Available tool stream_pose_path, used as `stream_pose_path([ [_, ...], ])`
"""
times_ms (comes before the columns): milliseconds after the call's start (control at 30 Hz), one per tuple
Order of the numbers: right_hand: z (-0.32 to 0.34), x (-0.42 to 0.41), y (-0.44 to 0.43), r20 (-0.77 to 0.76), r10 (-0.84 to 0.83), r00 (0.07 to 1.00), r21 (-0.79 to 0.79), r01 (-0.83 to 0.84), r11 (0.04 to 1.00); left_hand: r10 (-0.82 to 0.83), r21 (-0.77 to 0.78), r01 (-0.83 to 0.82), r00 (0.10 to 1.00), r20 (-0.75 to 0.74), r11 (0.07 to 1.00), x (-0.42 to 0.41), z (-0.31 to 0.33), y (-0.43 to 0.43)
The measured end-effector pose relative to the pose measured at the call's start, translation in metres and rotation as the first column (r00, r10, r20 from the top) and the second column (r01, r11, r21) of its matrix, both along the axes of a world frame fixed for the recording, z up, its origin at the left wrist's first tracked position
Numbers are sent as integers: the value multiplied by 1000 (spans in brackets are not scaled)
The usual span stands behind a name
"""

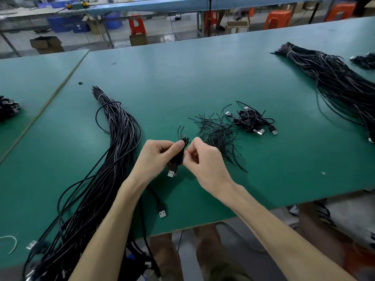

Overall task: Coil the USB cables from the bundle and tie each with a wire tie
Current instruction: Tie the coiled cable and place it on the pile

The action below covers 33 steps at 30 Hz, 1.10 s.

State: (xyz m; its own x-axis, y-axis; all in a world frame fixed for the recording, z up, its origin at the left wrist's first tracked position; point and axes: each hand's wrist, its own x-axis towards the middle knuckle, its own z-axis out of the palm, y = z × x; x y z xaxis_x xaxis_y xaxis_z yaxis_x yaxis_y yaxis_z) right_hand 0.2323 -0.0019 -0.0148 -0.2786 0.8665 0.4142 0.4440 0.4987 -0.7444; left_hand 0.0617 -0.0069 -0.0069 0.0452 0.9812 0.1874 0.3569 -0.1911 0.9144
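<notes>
My left hand grips a small coiled black USB cable above the green table; its silver plug hangs below my fingers. My right hand pinches a black wire tie at the top of that coil, its two ends sticking up. A long bundle of black USB cables lies to the left, bound by a white tie near its far end. A loose pile of wire ties lies just beyond my right hand. Several coiled, tied cables rest to the right of that pile.
A second large cable bundle lies at the far right of the green table. One loose USB plug rests near the front edge. More dark cables sit on the left table. Orange stools and cardboard boxes stand behind.
</notes>
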Motion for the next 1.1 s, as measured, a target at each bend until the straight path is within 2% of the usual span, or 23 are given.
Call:
stream_pose_path([
  [67, -3, 1, 2, 202, -37, 979, 312, -29, 950, -17, -75, 18, 1000, 13, 997, 0, 0, 0],
  [133, -5, 1, 3, 373, -134, 918, 547, -101, 831, -39, -188, 48, 998, 53, 981, -2, -1, 0],
  [200, -8, 1, 5, 441, -160, 883, 631, -179, 755, -47, -267, 60, 998, 52, 962, -3, -2, 1],
  [233, -8, 2, 6, 441, -134, 887, 618, -191, 763, -45, -281, 58, 998, 51, 958, -4, -3, 1],
  [300, -7, 3, 8, 360, -61, 931, 469, -124, 874, -1, -254, 24, 996, 90, 967, -5, -5, 2],
  [367, -6, 4, 9, 172, 12, 985, 105, -30, 994, 48, -138, -32, 992, 115, 990, -7, -5, 3],
  [400, -4, 3, 9, 55, 17, 998, -66, -13, 998, 35, -60, -30, 995, 91, 998, -8, -4, 3],
  [500, 2, -2, 11, -248, -58, 967, -404, -49, 913, -87, 49, 88, 996, -14, 995, -8, -3, 3],
  [567, 6, -2, 13, -418, -84, 904, -554, -181, 813, -132, 90, 134, 991, -33, 987, -4, -2, 2],
  [633, 8, -1, 15, -490, -68, 869, -603, -282, 746, -106, 119, 107, 994, -10, 987, -2, -3, 2],
  [700, 7, 0, 15, -492, -49, 869, -597, -296, 746, -60, 106, 57, 998, 26, 993, -2, -3, 3],
  [767, 6, -1, 13, -454, -30, 890, -573, -266, 775, -14, 83, 14, 1000, 4, 996, -1, -1, 3],
  [900, 5, -6, 6, -276, 15, 961, -458, -145, 877, 72, 99, -58, 987, -142, 993, 1, -2, 2],
  [1000, 6, -6, 1, -66, 82, 994, -235, -96, 967, 64, 72, -52, 981, -185, 996, 2, -2, 1],
  [1100, 8, -4, -1, 220, 111, 969, 63, -127, 990, 13, -35, -19, 986, -167, 999, 0, -2, 1],
])
